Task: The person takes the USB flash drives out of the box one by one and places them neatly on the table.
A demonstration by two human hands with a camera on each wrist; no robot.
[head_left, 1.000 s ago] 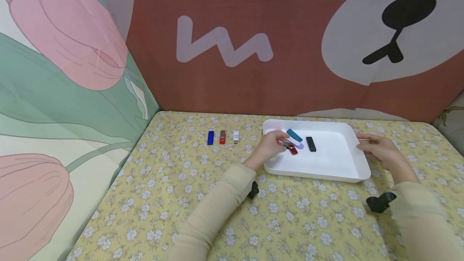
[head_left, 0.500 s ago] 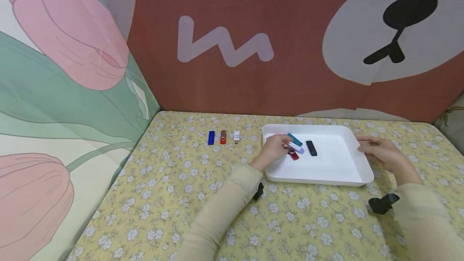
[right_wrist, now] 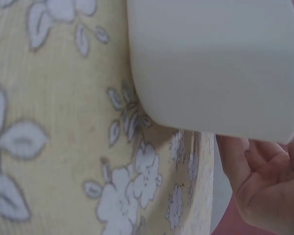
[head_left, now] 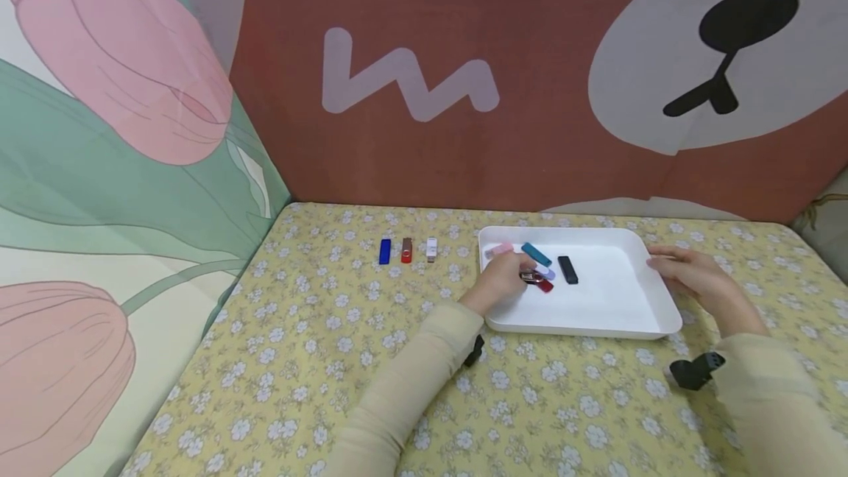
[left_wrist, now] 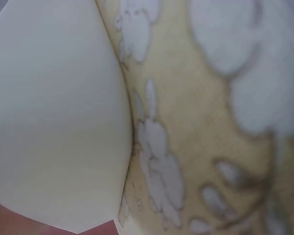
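Note:
A white tray (head_left: 623, 308) lies on the table with several USB flash drives in it. My left hand (head_left: 503, 280) reaches over the tray's left side, its fingertips pinching the silver end of a red USB flash drive (head_left: 545, 285); the fingers partly hide that end. Close by lie a pink drive (head_left: 501, 249), a teal drive (head_left: 536, 254) and a lilac-and-white drive (head_left: 547, 271), with a black drive (head_left: 567, 269) to their right. At the tray's right end my right hand (head_left: 692, 276) grips the rim; in the right wrist view its curled fingers (right_wrist: 264, 171) are partly hidden behind the tray wall.
Left of the tray, a blue drive (head_left: 385, 252), a red-and-brown drive (head_left: 407, 250) and a white drive (head_left: 432, 249) stand in a row on the flowered tablecloth (head_left: 278, 359). A printed backdrop (head_left: 424, 160) rises behind the table.
The tray has shifted slightly toward me. My left hand has moved down, uncovering the pink drive, and the red drive has slid right within the tray. My right hand stays at the rim.

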